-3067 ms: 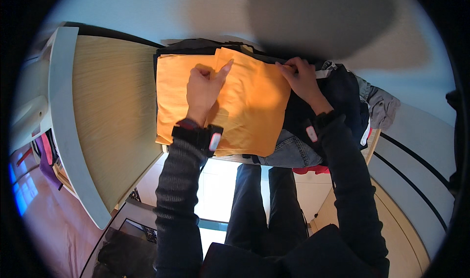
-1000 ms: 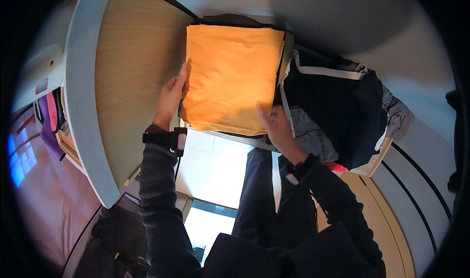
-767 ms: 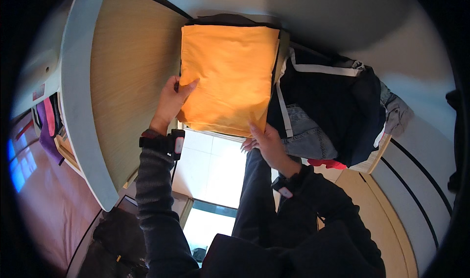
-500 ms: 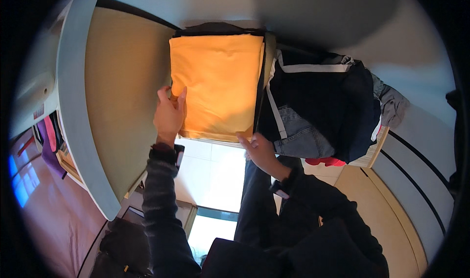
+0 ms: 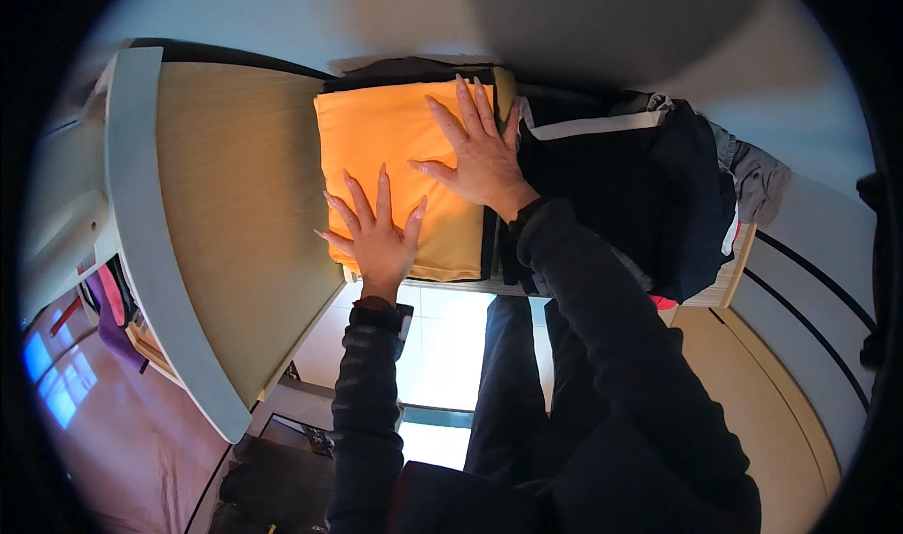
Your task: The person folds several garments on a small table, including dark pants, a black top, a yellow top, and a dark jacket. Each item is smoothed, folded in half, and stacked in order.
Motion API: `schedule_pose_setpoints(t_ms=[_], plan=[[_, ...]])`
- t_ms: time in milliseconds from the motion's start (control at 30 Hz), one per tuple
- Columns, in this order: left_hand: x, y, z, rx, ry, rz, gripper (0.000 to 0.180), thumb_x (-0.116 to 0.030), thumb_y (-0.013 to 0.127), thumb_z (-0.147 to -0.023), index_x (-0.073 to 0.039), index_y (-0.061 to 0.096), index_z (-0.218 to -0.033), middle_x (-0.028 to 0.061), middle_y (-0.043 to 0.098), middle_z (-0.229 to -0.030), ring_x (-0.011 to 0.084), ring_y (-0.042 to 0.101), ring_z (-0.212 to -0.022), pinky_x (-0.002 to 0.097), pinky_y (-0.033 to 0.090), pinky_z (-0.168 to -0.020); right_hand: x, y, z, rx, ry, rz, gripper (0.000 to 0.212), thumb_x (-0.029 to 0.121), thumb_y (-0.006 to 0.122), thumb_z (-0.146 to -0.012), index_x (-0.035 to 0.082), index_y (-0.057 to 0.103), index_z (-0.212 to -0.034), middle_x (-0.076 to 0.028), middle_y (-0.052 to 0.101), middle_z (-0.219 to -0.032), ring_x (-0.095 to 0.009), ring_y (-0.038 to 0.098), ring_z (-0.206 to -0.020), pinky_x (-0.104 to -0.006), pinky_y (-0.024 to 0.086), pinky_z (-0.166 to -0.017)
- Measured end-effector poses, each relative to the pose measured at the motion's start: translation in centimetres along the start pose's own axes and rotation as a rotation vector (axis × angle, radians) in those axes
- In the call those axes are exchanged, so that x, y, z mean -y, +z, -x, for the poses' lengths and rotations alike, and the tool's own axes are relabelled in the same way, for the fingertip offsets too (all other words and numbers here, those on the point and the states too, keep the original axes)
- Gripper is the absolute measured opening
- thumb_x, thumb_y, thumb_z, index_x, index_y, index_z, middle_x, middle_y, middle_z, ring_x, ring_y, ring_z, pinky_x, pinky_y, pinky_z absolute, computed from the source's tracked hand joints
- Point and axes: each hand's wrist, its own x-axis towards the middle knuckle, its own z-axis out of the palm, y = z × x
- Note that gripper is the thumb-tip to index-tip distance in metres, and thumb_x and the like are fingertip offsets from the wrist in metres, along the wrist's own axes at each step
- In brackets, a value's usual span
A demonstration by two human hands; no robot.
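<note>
A folded orange garment (image 5: 367, 130) lies on top of a stack of dark folded clothes (image 5: 404, 71), whose edges show behind it and along its right side. My left hand (image 5: 376, 243) is spread flat over the garment's near part. My right hand (image 5: 484, 163) rests on its right side with fingers fanned out, the fingertips toward the far edge. Neither hand grips anything. To the right sits a loose heap of clothes, with a black garment with a white stripe (image 5: 611, 177) on top.
A wooden panel with a pale curved edge (image 5: 141, 205) stands left of the stack. Grey cloth (image 5: 757, 181) hangs at the heap's right end. A pale wall rises behind. Further left are colourful clothes (image 5: 111, 299) and a pinkish sheet (image 5: 141, 440). Bright floor tiles (image 5: 442, 337) show below.
Both hands have left the orange garment's edges and now lie flat on top of it. My right hand has moved up and away from the near edge; my left has shifted right.
</note>
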Motion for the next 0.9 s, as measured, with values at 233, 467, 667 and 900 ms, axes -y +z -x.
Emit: schedule_pose_setpoints(t_ms=[233, 467, 667, 900], plan=[[0.3, 0.5, 0.1, 0.135, -0.009, 0.021, 0.105, -0.078, 0.053, -0.074, -0.027, 0.012, -0.155, 0.0177, -0.006, -0.161, 0.0461, -0.011, -0.145, 0.0816, -0.004, -0.095, 1.2, -1.3, 2.7, -0.128, -0.054, -0.069, 0.085, 0.06, 0.065, -0.077, 0.024, 0.036, -0.149, -0.019, 0.007, -0.16, -0.043, 0.0, -0.146, -0.0787, 0.0, -0.1], [1.2, 2.4, 0.1, 0.049, 0.031, -0.102, 0.104, -0.085, 0.041, -0.075, -0.028, 0.011, -0.155, 0.0136, -0.009, -0.161, 0.0424, -0.011, -0.146, 0.0789, -0.005, -0.098, 0.3, 0.0, 8.3, -0.059, -0.028, -0.243, 0.073, 0.056, 0.065, -0.08, 0.024, 0.045, -0.142, -0.015, 0.014, -0.159, -0.044, 0.009, -0.145, -0.0746, -0.002, -0.104], [0.3, 0.6, -0.3, 0.131, -0.042, -0.135, 0.095, -0.078, 0.044, -0.082, -0.029, 0.009, -0.155, 0.0107, -0.003, -0.162, 0.0415, -0.007, -0.146, 0.0751, -0.004, -0.103, 0.0, -3.1, 10.3, -0.163, 0.013, -0.341, 0.064, 0.047, 0.063, -0.086, 0.02, 0.046, -0.143, -0.023, 0.019, -0.155, -0.041, 0.009, -0.146, -0.0739, 0.001, -0.105], [-13.3, -1.9, 5.4, -0.127, 0.542, 0.323, 0.073, -0.025, 0.071, -0.084, -0.009, 0.037, -0.145, 0.0206, 0.032, -0.147, 0.0408, 0.026, -0.137, 0.0568, 0.019, -0.111, -18.3, -12.0, 22.5, -0.659, 0.527, -0.035, 0.055, 0.044, 0.061, -0.089, 0.008, 0.05, -0.129, -0.022, 0.041, -0.138, -0.037, 0.039, -0.126, -0.0551, 0.029, -0.102]])
